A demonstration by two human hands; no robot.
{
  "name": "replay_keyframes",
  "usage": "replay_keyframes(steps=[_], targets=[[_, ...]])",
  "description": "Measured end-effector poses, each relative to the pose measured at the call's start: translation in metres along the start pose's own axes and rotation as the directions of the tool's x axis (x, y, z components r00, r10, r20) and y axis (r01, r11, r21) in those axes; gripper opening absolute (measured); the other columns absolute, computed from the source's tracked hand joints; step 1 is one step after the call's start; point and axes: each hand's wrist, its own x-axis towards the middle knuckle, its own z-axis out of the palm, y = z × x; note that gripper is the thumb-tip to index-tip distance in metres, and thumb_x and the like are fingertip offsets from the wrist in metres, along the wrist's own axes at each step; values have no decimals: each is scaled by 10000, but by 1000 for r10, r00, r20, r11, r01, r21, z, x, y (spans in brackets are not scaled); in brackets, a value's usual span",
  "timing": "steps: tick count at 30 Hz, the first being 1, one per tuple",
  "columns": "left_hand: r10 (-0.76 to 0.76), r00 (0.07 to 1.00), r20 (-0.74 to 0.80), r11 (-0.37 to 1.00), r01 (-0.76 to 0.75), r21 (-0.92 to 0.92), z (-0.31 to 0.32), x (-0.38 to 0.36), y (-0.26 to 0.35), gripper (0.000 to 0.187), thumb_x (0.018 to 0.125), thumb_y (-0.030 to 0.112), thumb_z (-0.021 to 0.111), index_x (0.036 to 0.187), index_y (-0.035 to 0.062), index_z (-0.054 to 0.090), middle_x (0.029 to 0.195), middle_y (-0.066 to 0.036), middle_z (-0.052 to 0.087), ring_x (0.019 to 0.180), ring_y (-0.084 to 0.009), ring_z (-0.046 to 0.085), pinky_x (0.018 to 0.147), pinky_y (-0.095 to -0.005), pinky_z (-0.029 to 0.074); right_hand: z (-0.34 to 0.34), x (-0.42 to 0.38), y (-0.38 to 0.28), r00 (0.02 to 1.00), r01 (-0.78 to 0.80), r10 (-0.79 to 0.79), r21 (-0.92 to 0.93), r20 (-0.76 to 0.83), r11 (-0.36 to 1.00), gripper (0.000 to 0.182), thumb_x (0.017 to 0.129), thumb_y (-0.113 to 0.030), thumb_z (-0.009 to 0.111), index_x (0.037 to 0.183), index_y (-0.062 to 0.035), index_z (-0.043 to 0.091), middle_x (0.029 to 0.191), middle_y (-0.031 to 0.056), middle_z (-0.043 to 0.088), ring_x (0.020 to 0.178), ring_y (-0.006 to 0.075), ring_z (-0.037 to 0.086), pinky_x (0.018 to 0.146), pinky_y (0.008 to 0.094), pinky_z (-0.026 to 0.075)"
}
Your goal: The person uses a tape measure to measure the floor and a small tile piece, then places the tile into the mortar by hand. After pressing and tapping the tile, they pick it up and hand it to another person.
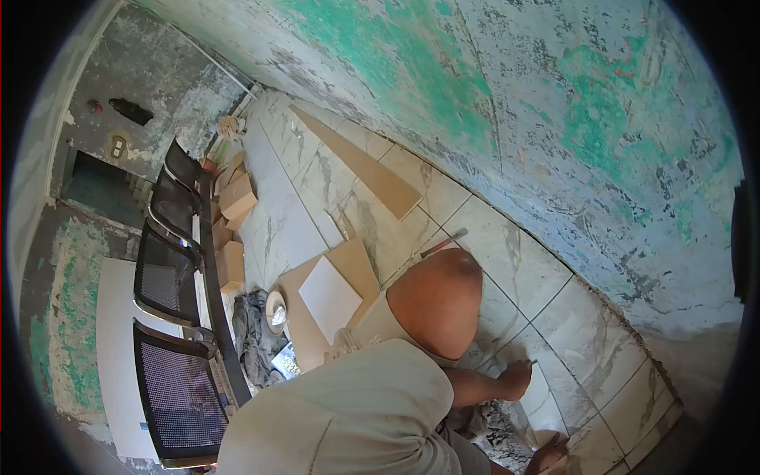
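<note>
At the lower right, my left hand (516, 380) is closed at the upper edge of a thin white piece (545, 408) by the tiled floor. Nearer the bottom edge, my right hand (548, 454) touches the lower end of that piece; its fingers are too unclear to read. A crumpled grey, dirty cloth or bag (500, 431) lies beside the white piece, between my forearms. My bare bent knee (439, 301) and light clothing (340, 404) fill the lower middle.
A hammer-like tool (445, 242) lies beyond my knee. A white square sheet (328, 297) rests on brown board (360, 261). A long brown board (356, 164) lies along the peeling wall (554, 134). Black metal chairs (176, 396), boxes (236, 198) and dark cloth (253, 336) are left.
</note>
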Motion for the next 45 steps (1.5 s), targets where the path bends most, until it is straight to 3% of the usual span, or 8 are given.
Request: replay_keyframes(steps=[3, 5, 9, 15, 27, 30, 36, 45], targets=[[16, 998, -55, 997, -20, -75, -25, 15, 3, 283, 853, 55, 465, 1123, -29, 488, 1089, -242, 565, 1006, -383, 573, 839, -439, 489, -12, 29, -18, 932, 291, -322, -183, -168, 939, 621, 916, -542, 494, 1195, 5, 587, 1012, 239, 645, 754, 390, 619, 643, 532, 470], [-62, 992, 113, 991, 75, -114, -58, 5, 14, 487, 786, 139, 595, 1209, -44, 438, 1147, -226, 530, 1055, -370, 530, 875, -462, 454, -76, 30, -47, 887, 369, -226, -323, 403, 872, 652, 884, -557, 536, 1178, 22, 592, 952, 229, 657, 784, 401, 610, 664, 522, 474], [-65, 960, 273, 996, 45, 80, -130, -16, 49, 332, 809, 202, 556, 1053, -16, 611, 1108, -175, 558, 1039, -318, 527, 834, -477, 448, -163, 58, -5, 552, 724, -623, 51, 554, 688, 404, 852, -412, 633, 1056, -66, 674, 1067, 171, 662, 948, 357, 631, 856, 406, 501], [24, 880, 475, 993, -75, 87, -355, -36, 114, 276, 715, 25, 625, 983, 6, 685, 1091, -176, 650, 1056, -334, 617, 802, -468, 525, -344, 84, -206, 403, 652, -503, 147, 765, 744, 272, 865, -278, 631, 997, -44, 680, 929, 154, 687, 839, 301, 653, 757, 391, 521], [-190, 970, -148, 949, 143, -281, -690, -312, -26, 345, 774, 283, 555, 801, -43, 664, 846, -242, 652, 828, -399, 635, 748, -475, 504, -565, 1, -649, -298, 825, -412, 449, 861, 343, 340, 875, -363, 635, 1028, -62, 672, 969, 149, 677, 896, 307, 633, 819, 389, 490], [-505, 843, -184, 810, 388, -440, -705, -402, -47, 306, 754, 259, 556, 819, -18, 668, 863, -228, 659, 849, -379, 645, 753, -462, 512, -582, -9, -736, -392, 614, -278, 474, 877, 631, 201, 854, -208, 652, 891, -12, 678, 762, 99, 667, 663, 210, 630, 592, 350, 507], [-687, 668, -286, 601, 302, -740, -727, -533, 24, 157, 756, 208, 624, 748, 52, 621, 787, -130, 640, 775, -288, 624, 678, -408, 482, -636, -81, -890, -661, 750, -177, 650, 729, -120, 255, 843, -355, 689, 858, -102, 706, 835, 164, 694, 732, 259, 634, 701, 383, 495], [-545, 786, -293, 362, -95, -927, -806, -607, 194, 219, 804, 279, 692, 859, 71, 652, 789, -54, 642, 740, -163, 601, 653, -336, 476, -739, -224, -977, -538, 751, 137, 547, 832, -371, 323, 873, -371, 603, 1015, -88, 667, 951, 138, 674, 893, 276, 643, 815, 396, 488]])
